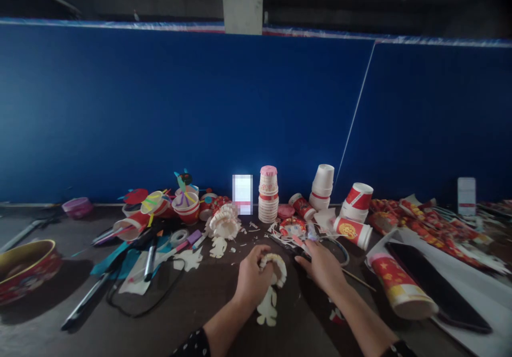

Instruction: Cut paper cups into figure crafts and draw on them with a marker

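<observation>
My left hand (253,274) is closed round a curled cream-white paper piece (280,270) with a scalloped edge. A wavy cream paper cutout (267,308) lies just below it, in front of that hand. My right hand (322,265) is a little to the right, thumb and fingers apart, low over the table among small items. Dark, slim tool parts (285,244), perhaps scissors, lie by its fingertips; I cannot tell whether the fingers touch them. A red-patterned paper ring (292,226) lies just beyond.
Stacked paper cups (268,202) stand at the back, with more cups (323,184) to their right. A black phone (438,287) and a red-yellow cup (402,287) lie at right. At left are pens (150,261), decorated cups (186,208) and a red-gold tape roll (28,272).
</observation>
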The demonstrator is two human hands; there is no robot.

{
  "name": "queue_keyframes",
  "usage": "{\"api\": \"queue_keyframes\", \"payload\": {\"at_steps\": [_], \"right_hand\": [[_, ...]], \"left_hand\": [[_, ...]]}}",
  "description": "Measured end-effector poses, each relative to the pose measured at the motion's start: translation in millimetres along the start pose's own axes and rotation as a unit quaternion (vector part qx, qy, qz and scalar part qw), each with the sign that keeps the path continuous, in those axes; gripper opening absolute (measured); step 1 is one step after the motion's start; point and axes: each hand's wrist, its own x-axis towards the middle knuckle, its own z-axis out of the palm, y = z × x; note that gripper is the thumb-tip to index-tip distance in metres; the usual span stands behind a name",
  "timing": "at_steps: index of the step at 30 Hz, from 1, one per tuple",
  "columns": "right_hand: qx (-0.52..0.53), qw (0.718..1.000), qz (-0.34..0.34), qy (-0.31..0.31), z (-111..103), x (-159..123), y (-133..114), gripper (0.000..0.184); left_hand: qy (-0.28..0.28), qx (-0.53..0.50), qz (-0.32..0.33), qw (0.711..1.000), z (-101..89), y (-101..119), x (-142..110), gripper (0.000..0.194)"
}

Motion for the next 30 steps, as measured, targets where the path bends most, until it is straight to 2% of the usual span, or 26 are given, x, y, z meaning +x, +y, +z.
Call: {"api": "queue_keyframes", "payload": {"at_steps": [4,7,10,13,16,20,22,24,28,30], "right_hand": [[0.017,1.0,0.005,-0.006,0,2,1,0.024],[0.029,0.999,0.019,-0.003,0,2,0,0.021],[0.036,0.999,0.026,0.007,0,3,-1,0.018],[0.059,0.998,0.027,0.01,-3,4,-1,0.019],[0.112,0.993,-0.026,-0.006,-12,2,-1,0.035],[0.178,0.963,-0.168,-0.111,-24,-4,-6,0.073],[0.167,0.955,-0.193,-0.15,-27,-6,-7,0.084],[0.143,0.962,-0.178,-0.152,-27,-6,-6,0.084],[0.081,0.988,-0.101,-0.085,-24,-1,1,0.065],[0.066,0.992,-0.086,-0.066,-23,0,3,0.057]], "left_hand": [[-0.014,0.077,0.002,0.997,0.1,2,-4,0.018],[-0.002,0.094,-0.007,0.996,-1.8,0,-1,0.014],[0.02,0.091,-0.019,0.995,-3.1,-1,2,0.023],[0.018,0.079,-0.025,0.996,-3.3,-2,3,0.036],[0.007,0.073,-0.015,0.997,-3.0,-2,1,0.042],[-0.005,0.075,-0.011,0.997,-2.8,-4,0,0.048],[-0.002,0.071,-0.011,0.997,-3.2,-5,1,0.054],[0.005,0.073,-0.013,0.997,-4.0,-4,1,0.057],[0.008,0.103,-0.027,0.994,-6.9,0,0,0.058],[0.004,0.121,-0.034,0.992,-8.6,2,0,0.059]]}}
